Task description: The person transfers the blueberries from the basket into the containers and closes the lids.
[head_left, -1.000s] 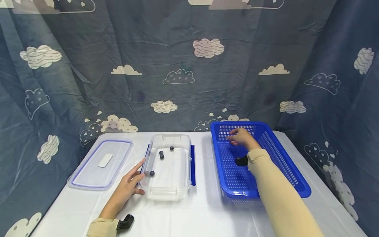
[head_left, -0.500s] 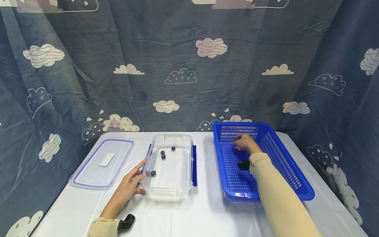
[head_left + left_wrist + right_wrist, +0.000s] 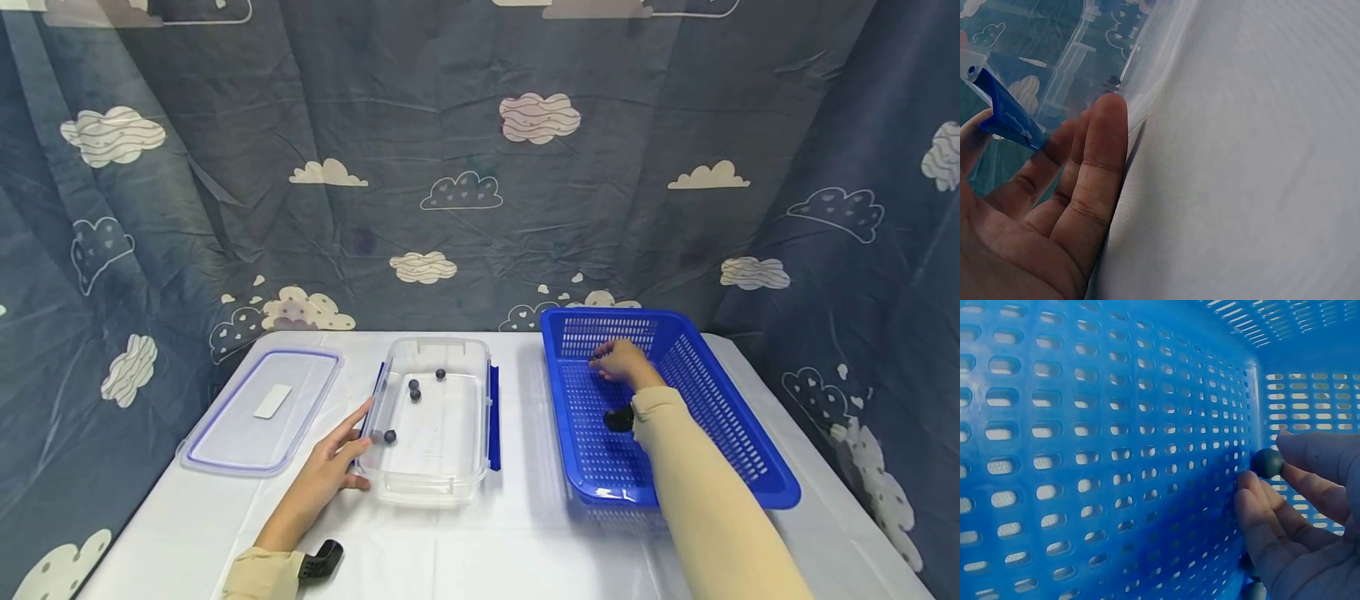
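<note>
My right hand [image 3: 618, 363] is inside the blue perforated basket [image 3: 752, 457], near its far left wall. In the right wrist view its fingertips [image 3: 1310, 450] pinch a small dark ball [image 3: 1267, 462]; a second dark ball [image 3: 1254, 591] shows low under the fingers. My left hand [image 3: 336, 457] lies on the white table with straight fingers [image 3: 1102, 156] pressed against the left side of the clear plastic container [image 3: 427, 487]. It holds nothing. Several dark balls [image 3: 414, 389] lie in that container.
The container's clear lid [image 3: 262, 410] with a blue rim lies flat at the left. Blue latches [image 3: 492, 417] hang on the container's sides. A dark cloud-print curtain [image 3: 480, 167] closes in the table at the back and both sides.
My right hand has moved slightly nearer and lower within the basket. The left hand stays against the container.
</note>
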Available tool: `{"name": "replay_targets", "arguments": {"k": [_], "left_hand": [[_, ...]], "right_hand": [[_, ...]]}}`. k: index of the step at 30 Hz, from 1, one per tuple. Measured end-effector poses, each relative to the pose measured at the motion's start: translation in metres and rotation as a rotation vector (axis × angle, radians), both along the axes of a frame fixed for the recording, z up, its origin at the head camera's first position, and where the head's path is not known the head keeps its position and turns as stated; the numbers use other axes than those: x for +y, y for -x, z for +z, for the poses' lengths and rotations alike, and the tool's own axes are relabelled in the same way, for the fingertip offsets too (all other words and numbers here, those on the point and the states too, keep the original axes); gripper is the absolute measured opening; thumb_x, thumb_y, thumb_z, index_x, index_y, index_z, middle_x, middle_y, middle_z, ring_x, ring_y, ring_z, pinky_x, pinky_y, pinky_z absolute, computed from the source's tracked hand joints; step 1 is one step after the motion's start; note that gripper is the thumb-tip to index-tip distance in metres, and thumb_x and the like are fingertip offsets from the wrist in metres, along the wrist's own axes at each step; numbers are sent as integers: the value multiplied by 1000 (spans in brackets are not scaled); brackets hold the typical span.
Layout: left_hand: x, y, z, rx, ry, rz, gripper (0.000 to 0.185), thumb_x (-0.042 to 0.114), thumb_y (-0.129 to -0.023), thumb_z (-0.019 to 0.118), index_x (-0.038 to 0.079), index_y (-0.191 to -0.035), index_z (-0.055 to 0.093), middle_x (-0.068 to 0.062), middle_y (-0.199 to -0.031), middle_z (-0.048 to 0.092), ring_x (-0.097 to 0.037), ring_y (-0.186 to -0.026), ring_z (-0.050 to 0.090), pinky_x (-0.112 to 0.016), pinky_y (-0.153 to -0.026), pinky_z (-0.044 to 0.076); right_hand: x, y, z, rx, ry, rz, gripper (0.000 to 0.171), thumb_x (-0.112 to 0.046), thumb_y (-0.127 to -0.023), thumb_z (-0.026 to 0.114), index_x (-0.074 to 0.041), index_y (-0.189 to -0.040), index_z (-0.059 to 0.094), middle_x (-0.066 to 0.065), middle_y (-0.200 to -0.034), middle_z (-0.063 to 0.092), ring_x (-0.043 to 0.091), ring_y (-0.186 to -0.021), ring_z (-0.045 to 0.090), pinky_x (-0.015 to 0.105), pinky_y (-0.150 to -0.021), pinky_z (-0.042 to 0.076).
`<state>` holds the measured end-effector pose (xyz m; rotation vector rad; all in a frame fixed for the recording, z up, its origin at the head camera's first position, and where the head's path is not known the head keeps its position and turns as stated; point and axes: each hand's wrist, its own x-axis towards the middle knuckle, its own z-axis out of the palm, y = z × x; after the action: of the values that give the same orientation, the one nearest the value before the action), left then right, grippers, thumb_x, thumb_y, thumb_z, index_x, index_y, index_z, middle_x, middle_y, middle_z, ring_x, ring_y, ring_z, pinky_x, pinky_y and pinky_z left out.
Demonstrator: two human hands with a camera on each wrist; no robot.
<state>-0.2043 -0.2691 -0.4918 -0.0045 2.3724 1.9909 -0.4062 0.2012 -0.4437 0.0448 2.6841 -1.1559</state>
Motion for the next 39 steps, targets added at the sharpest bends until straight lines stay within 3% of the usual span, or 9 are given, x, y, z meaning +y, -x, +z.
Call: {"name": "replay_targets", "arguments": {"k": [8, 15, 21, 28, 33, 39], "left_hand": [[0, 0, 1, 2, -4, -5, 60, 16, -110, 57, 26, -168, 40, -27, -137, 49, -24, -108, 54, -37, -69, 68], [0, -1, 2, 9, 3, 3, 61, 16, -110, 57, 26, -168, 40, -27, -135, 49, -24, -107, 53, -36, -68, 67], [0, -2, 1, -4, -10, -11, 60, 20, -111, 57, 27, -168, 40, -26, -136, 47, -26, -109, 54, -37, -70, 68], [-1, -1, 1, -4, -7, 0, 60, 22, -110, 59, 29, -167, 41, -25, -136, 48, -27, -110, 55, -37, -70, 68], [-1, -2, 0, -8, -8, -8, 60, 21, -111, 57, 28, -168, 40, -27, -140, 47, -28, -113, 55, -37, -71, 68], [-1, -3, 0, -9, -12, -3, 60, 22, -111, 57, 29, -167, 40, -27, -141, 47, -29, -114, 55, -37, -71, 68]], "right_hand": [[1, 6, -4, 4, -15, 25, 45, -5, -102, 66, 16, -140, 56, 13, -99, 65, 7, -71, 60, 14, -61, 54], [-2, 12, -4, 9, -29, 45, 43, -5, -100, 68, 16, -136, 58, 6, -86, 64, 6, -67, 59, 14, -59, 55], [-3, 8, -5, 19, -59, 35, 37, -4, -100, 69, 14, -131, 61, 9, -91, 64, 8, -70, 59, 16, -61, 54], [-5, 7, -6, 47, -63, 40, 31, -3, -96, 72, 12, -123, 64, 7, -85, 65, 10, -70, 61, 18, -60, 54], [-4, 9, -8, 63, -105, 67, 33, -5, -93, 75, 10, -122, 67, 16, -92, 72, 23, -83, 68, 31, -75, 61], [-5, 8, -7, 124, -198, 92, 27, -10, -90, 78, 6, -111, 73, 21, -102, 76, 42, -105, 67, 55, -102, 54]]}}
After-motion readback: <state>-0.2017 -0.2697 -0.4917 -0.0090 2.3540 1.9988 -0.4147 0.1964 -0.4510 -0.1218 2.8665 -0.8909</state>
